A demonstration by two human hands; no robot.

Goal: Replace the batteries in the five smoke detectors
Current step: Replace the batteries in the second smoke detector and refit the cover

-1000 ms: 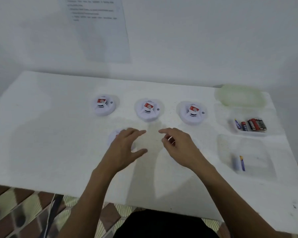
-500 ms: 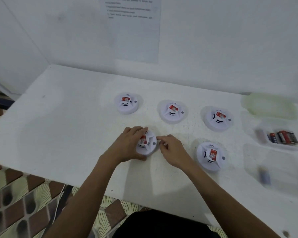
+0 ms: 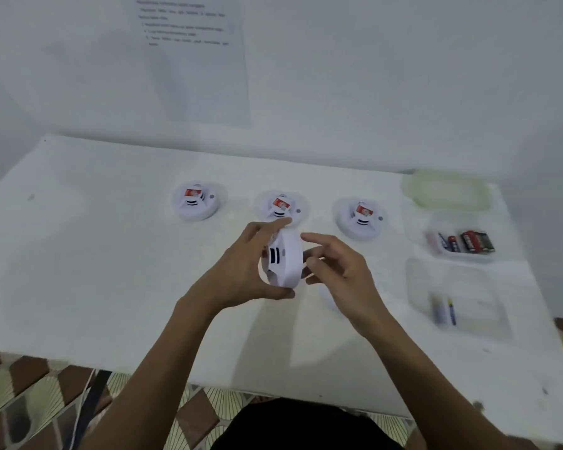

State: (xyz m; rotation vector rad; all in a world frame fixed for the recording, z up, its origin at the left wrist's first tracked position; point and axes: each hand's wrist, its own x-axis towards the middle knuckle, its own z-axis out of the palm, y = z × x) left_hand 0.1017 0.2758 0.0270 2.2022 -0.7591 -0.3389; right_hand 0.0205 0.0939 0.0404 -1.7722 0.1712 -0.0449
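Observation:
My left hand [image 3: 241, 271] grips a white smoke detector [image 3: 285, 258], lifted off the white table [image 3: 95, 254] and tipped on its edge, vents facing left. My right hand [image 3: 338, 271] is at the detector's back side with loosely bent fingers, the fingertips at its rim. Three more detectors stand in a row behind: left [image 3: 194, 201], middle [image 3: 281, 206], right [image 3: 359, 219], each with a red label on top. A clear tray [image 3: 436, 251] at the right holds several batteries [image 3: 468, 241]. A nearer clear tray [image 3: 488, 319] holds two batteries [image 3: 442, 308].
A translucent lid [image 3: 446, 190] lies at the table's back right corner. A printed sheet [image 3: 192, 60] hangs on the white wall behind. The table's front edge is close to my body, with tiled floor [image 3: 30, 401] below at the left.
My left hand has lifted the front-left detector off the table and tipped it on edge. My right hand has moved to its back side. The view has shifted slightly.

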